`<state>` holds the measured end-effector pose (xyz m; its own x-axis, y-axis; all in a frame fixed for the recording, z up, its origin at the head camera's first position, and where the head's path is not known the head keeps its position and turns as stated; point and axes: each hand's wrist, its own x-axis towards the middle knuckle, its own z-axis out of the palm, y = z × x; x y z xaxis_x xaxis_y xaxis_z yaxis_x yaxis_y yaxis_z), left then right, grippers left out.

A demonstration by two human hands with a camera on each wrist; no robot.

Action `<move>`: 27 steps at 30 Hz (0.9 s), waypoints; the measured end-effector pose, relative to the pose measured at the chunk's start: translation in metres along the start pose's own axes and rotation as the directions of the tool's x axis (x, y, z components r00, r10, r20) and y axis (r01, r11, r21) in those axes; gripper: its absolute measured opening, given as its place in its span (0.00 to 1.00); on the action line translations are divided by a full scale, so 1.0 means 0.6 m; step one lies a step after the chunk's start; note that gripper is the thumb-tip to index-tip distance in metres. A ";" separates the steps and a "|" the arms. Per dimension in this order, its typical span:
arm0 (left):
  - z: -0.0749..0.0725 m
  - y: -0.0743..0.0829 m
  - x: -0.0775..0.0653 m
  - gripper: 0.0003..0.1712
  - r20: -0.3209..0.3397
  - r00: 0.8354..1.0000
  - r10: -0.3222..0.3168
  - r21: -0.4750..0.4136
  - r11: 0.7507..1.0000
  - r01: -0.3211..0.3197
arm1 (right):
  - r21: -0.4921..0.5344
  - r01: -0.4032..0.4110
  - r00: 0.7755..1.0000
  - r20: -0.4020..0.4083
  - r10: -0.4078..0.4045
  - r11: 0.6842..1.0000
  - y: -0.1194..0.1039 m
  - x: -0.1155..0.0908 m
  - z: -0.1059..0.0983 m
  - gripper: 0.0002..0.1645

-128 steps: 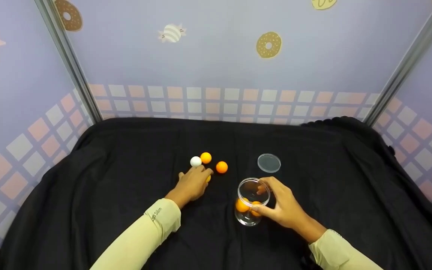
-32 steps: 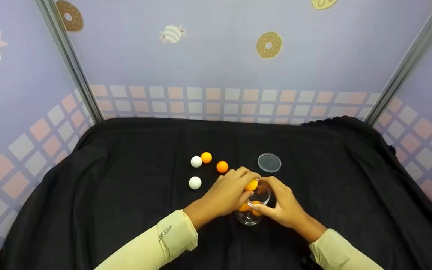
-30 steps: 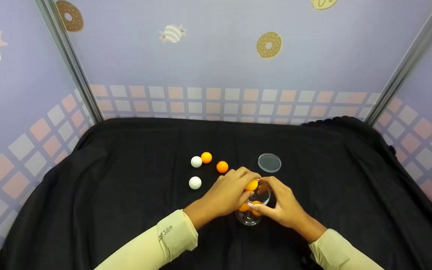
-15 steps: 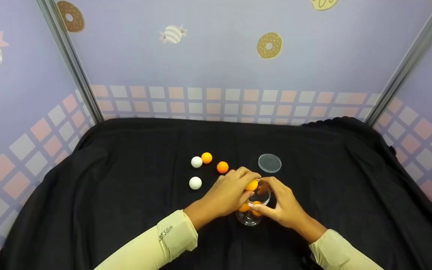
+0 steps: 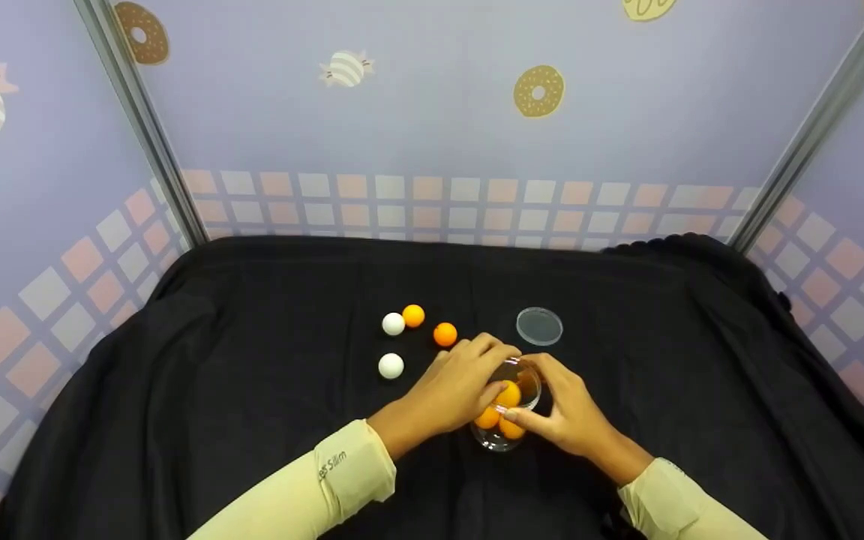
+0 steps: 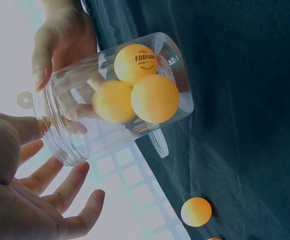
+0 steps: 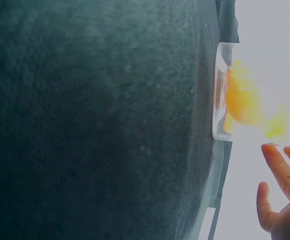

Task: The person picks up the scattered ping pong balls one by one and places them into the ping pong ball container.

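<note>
A clear plastic jar (image 5: 498, 442) stands on the black cloth with its mouth upward, and three orange ping-pong balls (image 6: 154, 98) are inside it. My right hand (image 5: 571, 409) grips the jar near its rim from the right side. At the left of the mouth, my left hand (image 5: 451, 386) has its fingers extended around the rim, with nothing held between them. One of the balls is blurred in the left wrist view and sits above the other two. The right wrist view is washed out around the jar.
Left of the jar lie two white balls (image 5: 391, 366) (image 5: 394, 324) and two orange balls (image 5: 413, 316) (image 5: 445, 334). Behind the jar, a round clear lid (image 5: 539, 326) rests flat on the black cloth (image 5: 289, 322). Patterned panels (image 5: 432, 112) rise beyond the cloth.
My left hand took an orange ball from the cloth to the jar's mouth and has just let it go; it has dropped inside. My right hand has kept its hold on the jar.
</note>
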<state>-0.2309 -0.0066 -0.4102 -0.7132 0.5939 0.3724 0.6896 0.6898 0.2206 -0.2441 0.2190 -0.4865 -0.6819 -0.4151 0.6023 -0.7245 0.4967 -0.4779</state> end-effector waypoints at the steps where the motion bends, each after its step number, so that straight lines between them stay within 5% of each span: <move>1: 0.000 0.000 0.000 0.23 0.001 1.000 -0.001 0.000 1.000 0.001 | -0.001 0.000 1.000 0.001 0.000 1.000 0.001 0.000 0.000 0.37; 21: 0.005 -0.014 -0.003 0.21 -0.055 0.998 0.014 -0.006 1.000 -0.014 | -0.010 -0.001 1.000 0.005 0.001 1.000 0.003 0.000 0.000 0.37; 27: 0.010 -0.038 -0.012 0.22 -0.036 0.997 -0.067 -0.009 0.998 0.067 | -0.009 0.009 1.000 -0.008 -0.009 1.000 0.003 0.000 0.001 0.36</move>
<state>-0.2424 -0.0238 -0.4234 -0.7527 0.5313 0.3889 0.6417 0.7240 0.2530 -0.2453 0.2195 -0.4874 -0.6746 -0.4132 0.6117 -0.7295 0.4997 -0.4670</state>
